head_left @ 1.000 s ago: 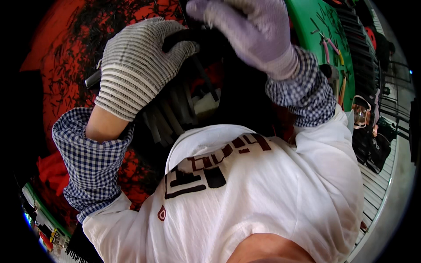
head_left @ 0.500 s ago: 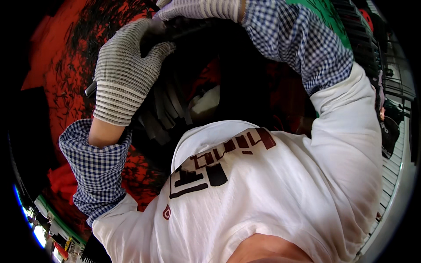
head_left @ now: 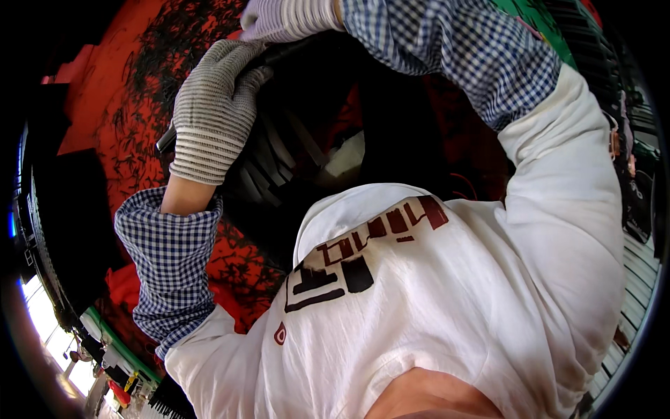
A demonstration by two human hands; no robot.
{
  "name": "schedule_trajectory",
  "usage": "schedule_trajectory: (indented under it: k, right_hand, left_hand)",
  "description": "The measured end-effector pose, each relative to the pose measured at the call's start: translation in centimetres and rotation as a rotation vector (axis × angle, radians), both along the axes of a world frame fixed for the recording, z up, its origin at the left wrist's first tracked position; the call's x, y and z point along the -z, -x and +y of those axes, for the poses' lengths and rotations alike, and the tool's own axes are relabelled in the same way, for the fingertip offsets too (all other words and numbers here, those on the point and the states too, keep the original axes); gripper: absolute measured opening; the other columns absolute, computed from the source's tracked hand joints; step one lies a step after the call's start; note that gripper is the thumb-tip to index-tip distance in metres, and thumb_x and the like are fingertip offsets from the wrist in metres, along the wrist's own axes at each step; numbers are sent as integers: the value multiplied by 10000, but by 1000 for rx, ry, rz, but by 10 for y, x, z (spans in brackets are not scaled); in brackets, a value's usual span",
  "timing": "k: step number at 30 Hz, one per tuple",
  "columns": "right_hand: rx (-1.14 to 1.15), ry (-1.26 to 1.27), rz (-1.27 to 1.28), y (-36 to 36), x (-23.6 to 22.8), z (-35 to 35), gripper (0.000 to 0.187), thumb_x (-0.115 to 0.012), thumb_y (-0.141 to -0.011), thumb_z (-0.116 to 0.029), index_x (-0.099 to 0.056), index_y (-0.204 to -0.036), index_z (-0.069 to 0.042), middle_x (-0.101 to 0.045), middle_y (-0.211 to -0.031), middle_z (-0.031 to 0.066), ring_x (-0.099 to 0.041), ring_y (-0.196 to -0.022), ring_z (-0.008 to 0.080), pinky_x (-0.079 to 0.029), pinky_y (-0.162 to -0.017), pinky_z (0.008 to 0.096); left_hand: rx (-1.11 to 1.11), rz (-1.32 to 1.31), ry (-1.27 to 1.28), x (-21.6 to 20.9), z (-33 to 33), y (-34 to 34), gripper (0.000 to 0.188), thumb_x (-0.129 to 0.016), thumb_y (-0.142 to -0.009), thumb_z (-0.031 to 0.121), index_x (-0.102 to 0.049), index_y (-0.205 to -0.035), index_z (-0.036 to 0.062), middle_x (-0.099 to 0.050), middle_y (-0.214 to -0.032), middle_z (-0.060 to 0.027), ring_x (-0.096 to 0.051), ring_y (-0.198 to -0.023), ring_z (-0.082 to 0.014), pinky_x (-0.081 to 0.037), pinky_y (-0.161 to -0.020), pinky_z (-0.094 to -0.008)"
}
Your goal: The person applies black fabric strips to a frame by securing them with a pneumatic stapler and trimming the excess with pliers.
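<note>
Head view | left hand (head_left: 216, 105) curled round dark piece (head_left: 289, 50), just below right hand (head_left: 289, 19), whose grip I cannot tell | dark slivers (head_left: 174, 35) already strewn left of left hand; work apparently unfinished, remainder unclear.

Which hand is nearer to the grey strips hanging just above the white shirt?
Left. In the head view, the left hand is just up and left of the grey strips; the right hand is farther above them, at the picture's top edge.

Scraps (head_left: 159, 59) lie on the cloth (head_left: 87, 117) left of the left hand (head_left: 213, 105)
</note>
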State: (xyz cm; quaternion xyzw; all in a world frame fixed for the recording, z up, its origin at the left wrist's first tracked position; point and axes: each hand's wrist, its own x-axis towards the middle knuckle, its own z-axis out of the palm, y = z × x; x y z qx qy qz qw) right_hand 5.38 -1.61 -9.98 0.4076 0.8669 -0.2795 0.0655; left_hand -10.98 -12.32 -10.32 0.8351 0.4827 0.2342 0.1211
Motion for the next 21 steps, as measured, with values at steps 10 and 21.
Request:
schedule_trajectory:
  k: [10, 21]
  right_hand:
    - [-317, -1026, 564, -30, 58, -124, 149, -658, -877, -250, -700, -986, -157, -658, -1134, 8, -605, -1128, 205, -503, -976, 364]
    - [-414, -1010, 525, -40, 80, -132, 224, -650, -887, -241, -692, -1082, -137, -634, -1245, 28, -551, -1218, 251, -453, -1058, 420]
  left_hand:
    - [64, -69, 182, 18, 7, 20, 260, -621, -932, 110, -678, -1183, 70, -713, -1104, -150, -697, -1014, -297, -547, -934, -387]
    - [249, -109, 600, 13, 26, 31, 510, -701, -906, 249, -570, -1342, 20, -676, -1162, -102, -626, -1121, -205, -493, -1020, -351]
